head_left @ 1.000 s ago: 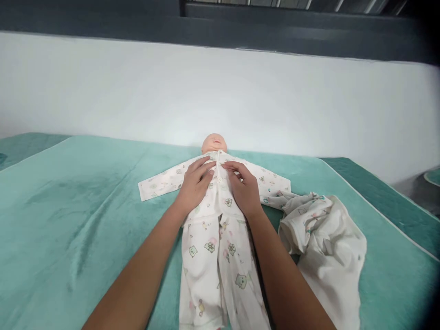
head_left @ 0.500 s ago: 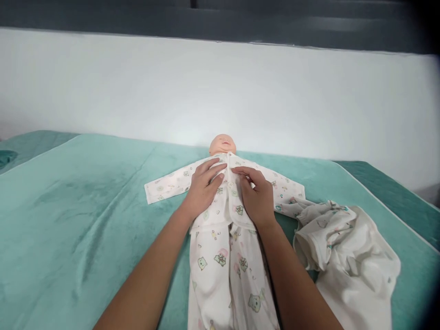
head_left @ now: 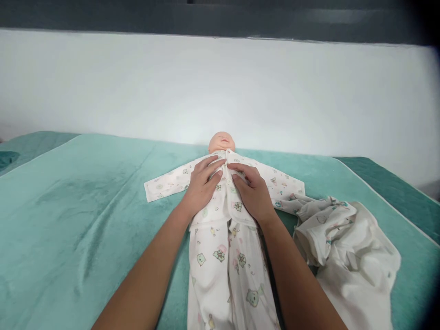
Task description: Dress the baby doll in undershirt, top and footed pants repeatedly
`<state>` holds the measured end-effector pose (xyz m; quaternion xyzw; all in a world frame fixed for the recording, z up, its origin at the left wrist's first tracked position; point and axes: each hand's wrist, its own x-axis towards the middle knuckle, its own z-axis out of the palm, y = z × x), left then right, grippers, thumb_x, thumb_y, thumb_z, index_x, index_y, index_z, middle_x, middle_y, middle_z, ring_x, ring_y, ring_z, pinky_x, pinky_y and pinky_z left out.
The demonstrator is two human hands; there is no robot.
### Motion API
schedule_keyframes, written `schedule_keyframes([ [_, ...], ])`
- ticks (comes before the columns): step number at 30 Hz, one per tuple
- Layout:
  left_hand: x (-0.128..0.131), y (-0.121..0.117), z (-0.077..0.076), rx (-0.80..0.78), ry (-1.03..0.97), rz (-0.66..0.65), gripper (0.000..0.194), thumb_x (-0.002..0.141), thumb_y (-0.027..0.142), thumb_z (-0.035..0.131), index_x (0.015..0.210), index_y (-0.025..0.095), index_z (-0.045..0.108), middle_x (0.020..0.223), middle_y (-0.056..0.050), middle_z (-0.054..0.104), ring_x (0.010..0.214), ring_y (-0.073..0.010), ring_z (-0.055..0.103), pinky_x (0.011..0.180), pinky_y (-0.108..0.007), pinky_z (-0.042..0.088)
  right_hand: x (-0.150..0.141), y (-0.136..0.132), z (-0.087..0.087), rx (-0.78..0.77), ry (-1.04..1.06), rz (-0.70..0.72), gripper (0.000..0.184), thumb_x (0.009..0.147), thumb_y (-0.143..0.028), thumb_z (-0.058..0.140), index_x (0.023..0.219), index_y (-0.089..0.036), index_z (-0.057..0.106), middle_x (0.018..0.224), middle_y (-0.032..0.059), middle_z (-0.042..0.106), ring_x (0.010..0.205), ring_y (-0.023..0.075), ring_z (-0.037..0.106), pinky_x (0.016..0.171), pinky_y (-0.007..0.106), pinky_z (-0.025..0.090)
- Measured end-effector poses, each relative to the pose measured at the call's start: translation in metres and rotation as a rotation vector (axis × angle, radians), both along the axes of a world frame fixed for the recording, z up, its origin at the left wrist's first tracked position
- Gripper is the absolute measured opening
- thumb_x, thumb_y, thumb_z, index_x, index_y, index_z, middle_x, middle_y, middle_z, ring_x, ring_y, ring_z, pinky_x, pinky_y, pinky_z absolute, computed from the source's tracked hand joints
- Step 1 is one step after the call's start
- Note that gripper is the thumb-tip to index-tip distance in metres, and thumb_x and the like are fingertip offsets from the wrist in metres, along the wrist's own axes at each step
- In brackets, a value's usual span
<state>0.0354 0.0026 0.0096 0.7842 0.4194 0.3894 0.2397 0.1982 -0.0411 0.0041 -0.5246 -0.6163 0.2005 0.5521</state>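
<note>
The baby doll with a smooth pink head lay on its back on the pale turquoise plush cover, its head close to the plain white wall, and the white long-sleeved cotton shirt printed with small bears lay over its chest with both sleeves stretched outward. The person's left hand rested on the shirt front, fingers outstretched and thumb a little apart; the right hand was narrower, its fingers bent and their tips at the front edge. Whether either hand pinched any cloth could not be told. The likeliest trouble seemed to lie at that front edge: if the two sides were drawn together unevenly, the shirt could end up skewed, with one side riding higher at the neck. Pressing hard there might also have pushed the doll's head toward the wall, since the plush beneath looked soft and could give. The white cotton trousers with a matching bear print lay below the hem, between the forearms, where a careless pull of an elbow might have dragged them crooked. A further risk was the crumpled white garment with a printed sleeve, which lay beside the right forearm and met the shirt's sleeve in view; if the arm brushed it, it could plausibly tug that sleeve out of line.
</note>
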Motion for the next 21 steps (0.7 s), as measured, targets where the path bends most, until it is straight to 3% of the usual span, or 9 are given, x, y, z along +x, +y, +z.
schedule_keyframes([
  [8, -0.0001, -0.0017, 0.0022, -0.011, 0.003, -0.004, 0.036, 0.099, 0.037, 0.041, 0.129, 0.038, 0.060, 0.150, 0.004, 0.045, 0.143, -0.0192, 0.033, 0.121, -0.042, 0.025, 0.0008, 0.0021, -0.0062, 0.045, -0.001, 0.000, 0.041, 0.088, -0.022, 0.052, 0.127, -0.031, 0.059, 0.127, 0.0020, 0.062, 0.115, 0.0204, 0.054, 0.100, 0.040, 0.041],
  [14, 0.0002, -0.0033, 0.0017, -0.032, -0.071, 0.015, 0.029, 0.096, 0.034, 0.046, 0.122, 0.033, 0.060, 0.149, 0.001, 0.047, 0.141, -0.0198, 0.037, 0.118, -0.043, 0.030, 0.0009, 0.0020, -0.0040, 0.128, -0.002, 0.049, 0.033, 0.090, -0.019, 0.049, 0.116, -0.031, 0.064, 0.130, 0.0008, 0.061, 0.126, 0.0198, 0.051, 0.104, 0.041, 0.038],
  [21, 0.0006, -0.0034, 0.0013, -0.034, -0.090, 0.017, 0.027, 0.095, 0.033, 0.048, 0.117, 0.032, 0.063, 0.148, 0.000, 0.048, 0.140, -0.0207, 0.039, 0.116, -0.043, 0.033, -0.0012, 0.0024, -0.0049, 0.084, 0.112, -0.041, 0.023, 0.088, -0.021, 0.049, 0.102, -0.026, 0.067, 0.116, 0.0018, 0.066, 0.111, 0.0201, 0.057, 0.091, 0.035, 0.044],
])
